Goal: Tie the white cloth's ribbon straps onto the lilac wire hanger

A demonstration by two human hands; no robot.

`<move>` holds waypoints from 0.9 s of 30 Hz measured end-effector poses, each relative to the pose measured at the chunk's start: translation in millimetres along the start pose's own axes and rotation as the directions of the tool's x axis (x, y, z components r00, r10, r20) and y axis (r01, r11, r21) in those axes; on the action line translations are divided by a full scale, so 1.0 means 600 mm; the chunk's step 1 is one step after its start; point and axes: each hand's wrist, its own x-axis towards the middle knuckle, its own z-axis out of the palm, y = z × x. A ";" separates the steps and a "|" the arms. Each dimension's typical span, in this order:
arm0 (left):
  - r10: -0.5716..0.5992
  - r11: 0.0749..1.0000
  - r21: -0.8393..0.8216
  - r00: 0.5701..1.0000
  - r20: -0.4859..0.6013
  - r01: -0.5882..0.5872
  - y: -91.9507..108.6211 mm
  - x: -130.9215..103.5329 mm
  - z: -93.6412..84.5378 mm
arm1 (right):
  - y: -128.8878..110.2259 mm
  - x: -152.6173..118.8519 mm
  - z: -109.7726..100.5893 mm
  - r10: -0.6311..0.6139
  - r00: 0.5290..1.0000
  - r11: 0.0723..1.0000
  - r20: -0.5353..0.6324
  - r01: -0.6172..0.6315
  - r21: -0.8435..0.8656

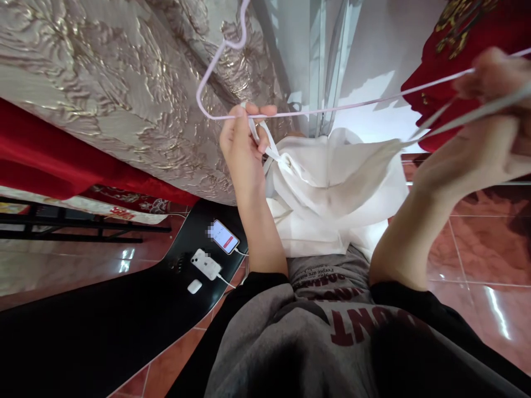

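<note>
Head view: the left hand (246, 132) has thumb and fingers closed on the pale hanger (332, 109) near its bent corner, with a white strap (270, 145) running through the same grip. The right hand (498, 110) is blurred at the picture's edge, by the far stretch of the bar; a second strap (450, 124) runs up taut to it, but whether the fingers are shut on strap, bar or both I cannot tell. The white cloth (336, 188) hangs from these straps below the bar, between the forearms and in front of the person's shirt (327, 276). The step in hand looks to be fitting the straps onto the hanger, one at each end. Whether the left strap already loops over the bar is hidden by the fingers. By my reading, the next move calls for the left hand to keep bar and strap together while the right brings its strap around the other corner, without dragging the first loose. To the left, two phones (206, 264) lie on a black bench (103, 320), apart from the work.
</note>
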 end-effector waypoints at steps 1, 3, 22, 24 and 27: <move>-0.010 1.000 0.006 1.000 0.000 0.010 -0.005 0.000 0.001 | -0.009 -0.012 0.017 -0.200 0.979 0.978 0.034 0.198 0.063; -0.013 1.000 0.006 1.000 0.015 0.012 -0.012 -0.002 0.002 | -0.016 -0.021 0.046 -0.370 0.918 0.928 0.144 0.358 0.106; 0.194 0.788 0.511 0.926 0.323 -0.344 0.105 0.045 -0.040 | 0.006 -0.041 0.074 -0.083 0.946 0.969 0.312 0.149 -0.195; 0.071 0.714 0.622 0.917 0.392 -0.321 0.141 0.046 -0.016 | 0.006 -0.043 0.076 -0.107 0.948 0.966 0.301 0.170 -0.194; 0.004 0.778 0.603 0.961 0.277 -0.177 0.173 0.052 0.010 | 0.007 -0.047 0.078 -0.104 0.941 0.962 0.322 0.177 -0.206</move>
